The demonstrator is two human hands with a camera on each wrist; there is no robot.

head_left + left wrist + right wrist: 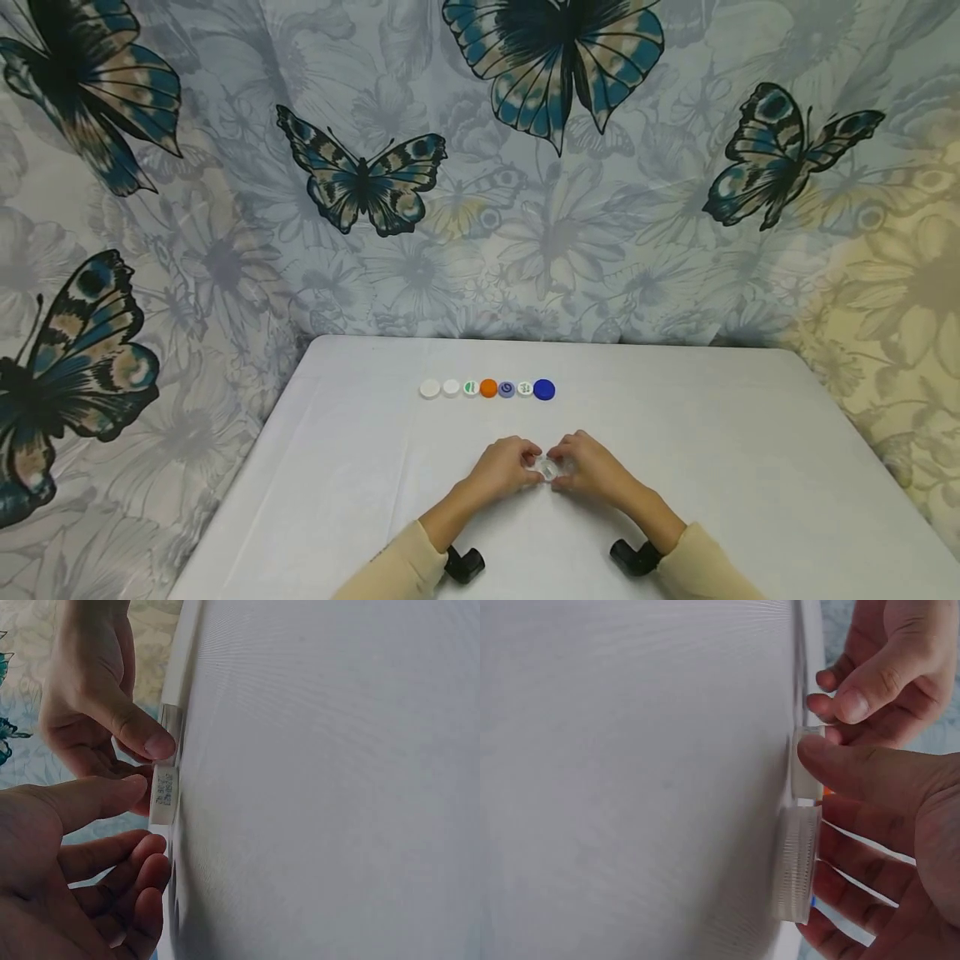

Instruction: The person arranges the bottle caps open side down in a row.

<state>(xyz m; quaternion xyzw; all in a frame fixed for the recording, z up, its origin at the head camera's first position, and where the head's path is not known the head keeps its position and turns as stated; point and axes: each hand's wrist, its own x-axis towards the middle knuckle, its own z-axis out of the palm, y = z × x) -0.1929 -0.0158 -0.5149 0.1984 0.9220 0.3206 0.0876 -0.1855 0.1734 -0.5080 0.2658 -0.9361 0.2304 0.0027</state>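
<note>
My left hand (504, 467) and right hand (592, 468) meet low over the white table, fingertips gathered around small pale and clear caps (547, 469). In the left wrist view, a white bottle cap (164, 793) with dark printed characters on its side sits between the fingertips of both hands. The right wrist view shows my right thumb across this white cap (807, 769), its fingers behind it. A ridged, see-through cap (796, 862) stands close beside it, by my right fingers. My left thumb and index finger are at the white cap's other side; exact contact is partly hidden.
Beyond my hands lies a row of several bottle caps, among them an orange cap (488, 388) and a dark blue cap (543, 389). The table (337, 433) is white, with butterfly-patterned fabric (360, 283) hanging behind. Black wrist devices (465, 566) sit by both cuffs.
</note>
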